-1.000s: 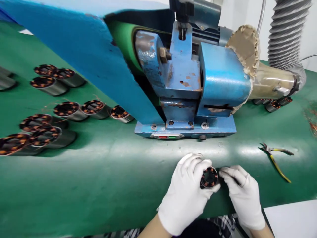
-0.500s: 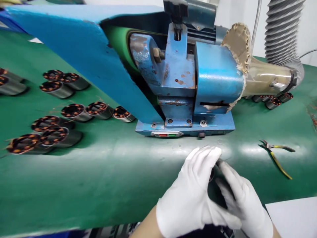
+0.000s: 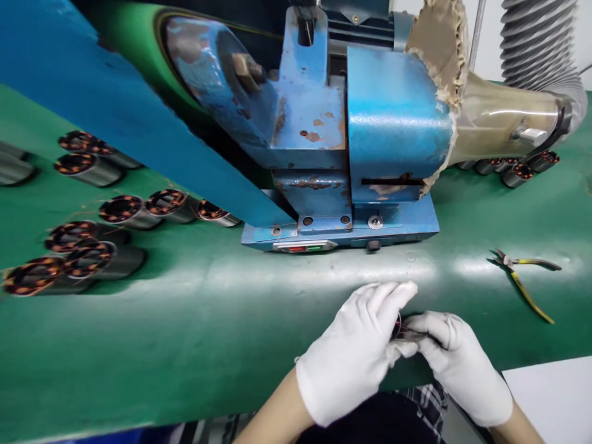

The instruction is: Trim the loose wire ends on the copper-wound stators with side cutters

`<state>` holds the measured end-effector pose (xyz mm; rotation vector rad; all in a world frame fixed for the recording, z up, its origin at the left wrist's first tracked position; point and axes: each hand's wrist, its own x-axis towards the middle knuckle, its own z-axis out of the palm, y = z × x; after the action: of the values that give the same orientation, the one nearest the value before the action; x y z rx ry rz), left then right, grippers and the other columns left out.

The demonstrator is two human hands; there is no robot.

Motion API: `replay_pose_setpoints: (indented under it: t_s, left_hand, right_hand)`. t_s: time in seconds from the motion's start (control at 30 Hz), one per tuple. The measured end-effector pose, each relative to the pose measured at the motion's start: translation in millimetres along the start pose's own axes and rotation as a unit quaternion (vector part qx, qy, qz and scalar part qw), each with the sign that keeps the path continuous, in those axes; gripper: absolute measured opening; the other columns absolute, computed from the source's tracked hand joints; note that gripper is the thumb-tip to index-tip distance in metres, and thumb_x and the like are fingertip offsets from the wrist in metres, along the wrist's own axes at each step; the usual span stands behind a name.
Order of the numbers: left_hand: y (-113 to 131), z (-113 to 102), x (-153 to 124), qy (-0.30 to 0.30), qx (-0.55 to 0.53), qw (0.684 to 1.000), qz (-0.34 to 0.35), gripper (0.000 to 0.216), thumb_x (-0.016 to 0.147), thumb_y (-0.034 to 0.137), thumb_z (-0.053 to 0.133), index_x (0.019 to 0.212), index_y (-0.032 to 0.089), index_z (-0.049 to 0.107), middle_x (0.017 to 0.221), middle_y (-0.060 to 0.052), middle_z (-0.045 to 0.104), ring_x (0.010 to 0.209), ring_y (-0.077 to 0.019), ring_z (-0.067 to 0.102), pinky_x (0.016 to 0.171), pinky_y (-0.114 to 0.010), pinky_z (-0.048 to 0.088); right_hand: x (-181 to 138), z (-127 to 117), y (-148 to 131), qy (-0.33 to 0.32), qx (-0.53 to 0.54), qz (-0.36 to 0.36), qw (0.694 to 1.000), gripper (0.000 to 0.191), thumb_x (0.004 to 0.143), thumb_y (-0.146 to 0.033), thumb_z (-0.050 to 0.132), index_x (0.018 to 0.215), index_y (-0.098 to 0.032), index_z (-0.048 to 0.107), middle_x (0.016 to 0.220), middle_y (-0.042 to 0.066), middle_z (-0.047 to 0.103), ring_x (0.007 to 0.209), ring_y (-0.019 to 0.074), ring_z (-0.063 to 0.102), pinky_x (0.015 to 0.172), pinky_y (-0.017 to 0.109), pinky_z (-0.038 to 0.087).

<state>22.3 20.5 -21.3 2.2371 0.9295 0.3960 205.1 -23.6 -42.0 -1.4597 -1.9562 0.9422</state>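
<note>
My left hand [image 3: 354, 348], in a white glove, is closed around a motor stator [image 3: 396, 328]; only its end, with a rim and dark reddish windings, shows past the fingers. Close beside it, my right hand [image 3: 456, 354], also gloved with greyish fingertips, pinches at that end. What those fingertips grip is too small to make out, perhaps wire. Both hands are just above the front part of the green table [image 3: 222, 351]. Beyond them stands a blue belt-grinding machine [image 3: 309, 129] with a green belt [image 3: 134, 43] and red and green buttons.
Several stators [image 3: 124, 211] with copper windings stand at the left, and several more [image 3: 518, 174] behind the machine's right side. Open cutting pliers [image 3: 520, 280] with yellow handles lie at the right. A white sheet [image 3: 550, 394] is near the front right. A grey hose [image 3: 539, 55] rises behind.
My right hand has turned and its fingers have closed onto the stator's end. My left hand's thumb has drawn in. The view has shifted closer to the machine.
</note>
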Motion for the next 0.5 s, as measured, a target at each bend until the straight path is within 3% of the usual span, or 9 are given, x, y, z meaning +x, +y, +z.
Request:
replay_pose_setpoints:
  t_s: [0.13, 0.23, 0.3, 0.43, 0.5]
  left_hand:
    - [-2.6, 0.5, -0.2, -0.014, -0.005, 1.0, 0.024, 0.054, 0.082, 0.008, 0.053, 0.13, 0.023, 0.034, 0.124, -0.008, 0.056, 0.115, -0.0239, 0.053, 0.102, -0.045, 0.043]
    - [-2.5, 2.3, -0.7, -0.002, 0.008, 1.0, 0.02, 0.046, 0.083, 0.007, 0.049, 0.126, 0.022, 0.039, 0.118, -0.007, 0.059, 0.109, -0.0234, 0.056, 0.099, -0.043, 0.045]
    - [-1.4, 2.6, 0.0, 0.005, 0.008, 1.0, 0.016, 0.042, 0.083, 0.008, 0.048, 0.123, 0.02, 0.043, 0.116, -0.007, 0.059, 0.107, -0.0227, 0.056, 0.098, -0.042, 0.045]
    - [1.3, 2.0, 4.5, 0.025, -0.008, 1.0, 0.011, 0.027, 0.085, 0.017, 0.053, 0.112, 0.02, 0.052, 0.106, -0.005, 0.061, 0.099, -0.0203, 0.056, 0.095, -0.04, 0.046]
    - [2.0, 3.5, 7.2, 0.033, 0.002, 0.999, 0.015, 0.019, 0.087, 0.023, 0.052, 0.105, 0.019, 0.055, 0.099, -0.005, 0.061, 0.093, -0.0201, 0.056, 0.091, -0.041, 0.048]
  right_hand:
    - [-0.8, 1.0, 2.1, 0.058, -0.075, -0.069, 0.993, 0.018, 0.09, -0.014, 0.044, 0.089, -0.022, 0.06, 0.073, 0.001, 0.072, 0.06, 0.0154, 0.066, 0.058, 0.026, 0.049]
    - [-3.2, -1.6, 7.5, 0.085, -0.176, -0.162, 0.967, 0.022, 0.09, -0.011, 0.04, 0.096, -0.019, 0.06, 0.068, 0.002, 0.068, 0.057, 0.0165, 0.061, 0.059, 0.03, 0.047]
    - [-3.7, -5.0, 11.9, 0.088, -0.217, -0.187, 0.954, 0.025, 0.089, -0.008, 0.04, 0.099, -0.018, 0.06, 0.064, 0.002, 0.066, 0.054, 0.0157, 0.059, 0.059, 0.029, 0.045]
    - [-0.7, -10.2, 15.4, 0.086, -0.246, -0.159, 0.952, 0.028, 0.089, -0.007, 0.038, 0.092, -0.02, 0.063, 0.061, 0.001, 0.065, 0.05, 0.0147, 0.056, 0.055, 0.028, 0.042]
    - [1.2, -10.8, 11.4, 0.082, -0.22, -0.116, 0.965, 0.028, 0.089, -0.009, 0.039, 0.089, -0.021, 0.064, 0.063, 0.001, 0.067, 0.052, 0.0148, 0.058, 0.055, 0.027, 0.042]
